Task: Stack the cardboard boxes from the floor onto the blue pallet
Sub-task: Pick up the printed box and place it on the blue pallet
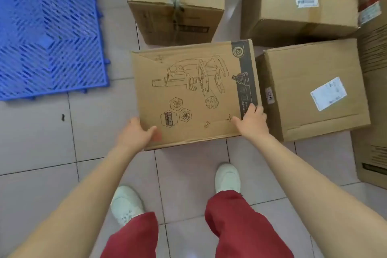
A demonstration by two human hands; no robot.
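Observation:
A flat cardboard box (194, 90) with a line drawing of a microscope and a dark side stripe lies in front of me. My left hand (136, 134) grips its near left corner. At the near right corner my right hand (252, 121) holds the edge, fingers on the dark stripe. The blue pallet (48, 44), a slatted plastic grid, lies on the tiled floor to the left with nothing on it. A gap of bare tile separates it from the box.
A taped box (176, 4) stands behind the held one. Two labelled boxes (299, 0) (314, 90) sit to the right, with taller boxes (374, 73) at the right edge. My white shoes (227, 178) and red trousers are below.

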